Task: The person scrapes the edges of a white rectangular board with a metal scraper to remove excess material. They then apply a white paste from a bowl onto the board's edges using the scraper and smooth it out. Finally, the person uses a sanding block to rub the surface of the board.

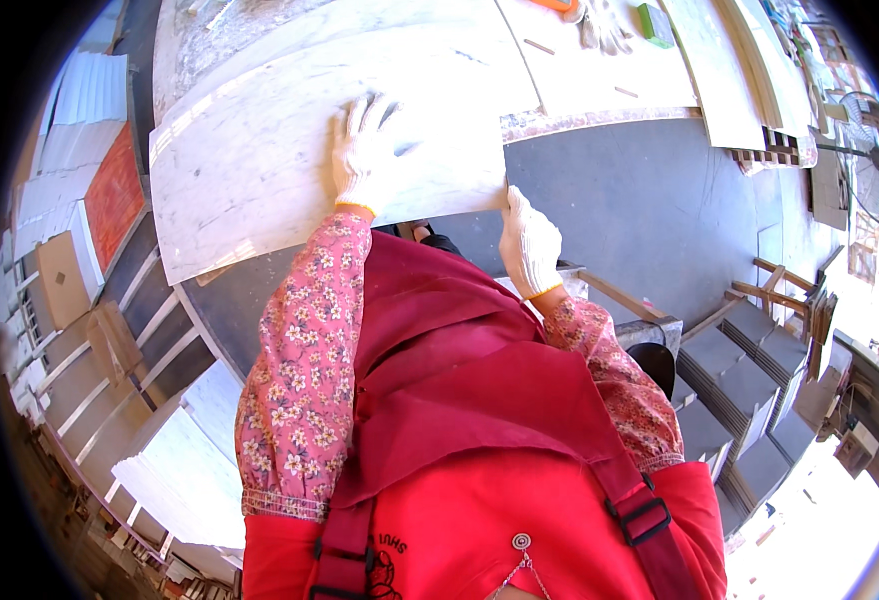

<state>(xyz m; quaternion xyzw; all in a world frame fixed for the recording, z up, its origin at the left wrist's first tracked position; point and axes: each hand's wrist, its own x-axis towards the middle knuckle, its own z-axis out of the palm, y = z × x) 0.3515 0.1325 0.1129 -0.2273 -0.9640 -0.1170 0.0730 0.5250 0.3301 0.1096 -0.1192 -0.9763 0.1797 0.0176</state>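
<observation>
A large white marble-look slab (259, 170) with grey veins lies on the worktable in front of me, its near edge jutting toward my body. My left hand (364, 150), in a white knit glove, rests flat on its top with the fingers spread. At the slab's near right corner is my right hand (531, 243), also gloved, with its fingers curled closed against the right edge. What those fingers hold, if anything, is hidden. Floral sleeves cover both forearms, and a dark red apron (459, 370) hangs below them.
On the pale worktable (599, 70) beyond lie a loose glove (604, 28), a green block (655, 26) and an orange item (555, 4). Long panels (724, 60) lean at the right. Stacked grey tiles (739, 370), a fan (871, 155) and white slabs (184, 460) stand around me.
</observation>
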